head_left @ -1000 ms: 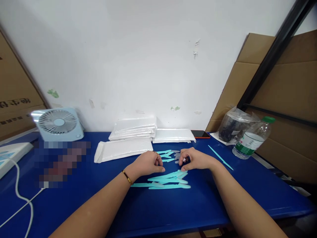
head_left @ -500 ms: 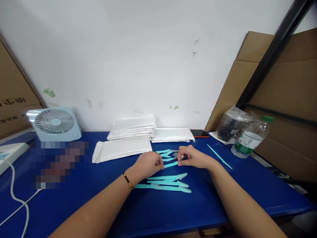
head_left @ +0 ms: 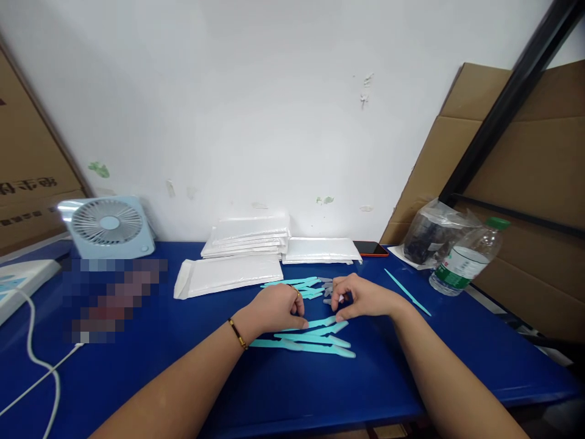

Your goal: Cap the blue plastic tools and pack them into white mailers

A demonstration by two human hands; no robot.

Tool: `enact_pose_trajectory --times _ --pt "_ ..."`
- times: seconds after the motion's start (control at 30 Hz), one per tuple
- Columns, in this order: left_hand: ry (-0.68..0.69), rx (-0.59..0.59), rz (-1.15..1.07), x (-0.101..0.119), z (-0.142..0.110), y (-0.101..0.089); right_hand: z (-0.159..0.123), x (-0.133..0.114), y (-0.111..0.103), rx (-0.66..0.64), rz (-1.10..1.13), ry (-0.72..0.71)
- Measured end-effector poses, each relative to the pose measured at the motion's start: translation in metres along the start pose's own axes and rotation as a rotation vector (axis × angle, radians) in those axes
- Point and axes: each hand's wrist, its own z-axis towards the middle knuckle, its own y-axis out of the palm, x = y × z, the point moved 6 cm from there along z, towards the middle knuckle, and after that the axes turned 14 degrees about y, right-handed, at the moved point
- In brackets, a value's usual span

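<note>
Teal eyebrow razors (head_left: 315,346) lie in a loose, overlapping group on the blue table. My left hand (head_left: 276,308) is over their left side, its thumb touching the farthest razor (head_left: 321,322) of this group and a gap left between thumb and fingers. At that razor's right end is the thumb of my right hand (head_left: 361,297); its other fingers are curled but apart from the thumb. Just beyond my hands, more teal razors (head_left: 299,284) form a second group, with greyish translucent pieces (head_left: 326,285) at their right ends. Whether these are loose caps I cannot tell.
White padded envelopes (head_left: 247,235) are stacked by the wall, with one envelope (head_left: 231,275) in front. A phone (head_left: 371,248), a single razor (head_left: 406,291), a bagged dark item (head_left: 418,238) and a water bottle (head_left: 464,262) are to the right. A fan (head_left: 109,225) and white cable (head_left: 31,341) are left.
Half a second ago both hands held a razor by the far group. That group now has another razor, and both hands have come back nearer, to the close group.
</note>
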Motion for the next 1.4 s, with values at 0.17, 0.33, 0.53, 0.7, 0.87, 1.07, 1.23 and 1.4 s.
enact_pose_trajectory --times 0.17,0.33,0.53,0.7,0.87,1.07,1.23,1.4 --pt "-0.065 -0.054 0.051 0.001 0.0 0.003 0.007 -0.004 0.016 -0.04 -0.097 0.004" --pt "-0.096 0.072 0.261 -0.012 0.001 -0.014 0.009 0.017 -0.005 0.157 -0.117 0.164" --pt "-0.11 0.131 0.118 -0.014 -0.001 -0.017 0.001 0.018 -0.013 0.127 -0.03 0.151" --pt "-0.028 -0.023 -0.016 0.007 0.0 0.004 -0.003 -0.003 0.013 -0.126 -0.094 0.04" --pt "-0.032 -0.002 0.09 0.004 0.003 0.004 -0.001 -0.008 0.01 -0.046 -0.141 0.037" --pt "-0.043 0.125 0.325 -0.001 0.011 -0.012 -0.001 -0.005 -0.008 0.201 -0.16 0.095" --pt "-0.065 0.126 0.382 -0.011 0.008 -0.02 0.003 0.003 -0.013 0.258 -0.186 0.073" --pt "-0.14 0.168 0.218 -0.025 0.003 -0.021 0.01 0.026 -0.022 0.37 -0.13 0.178"
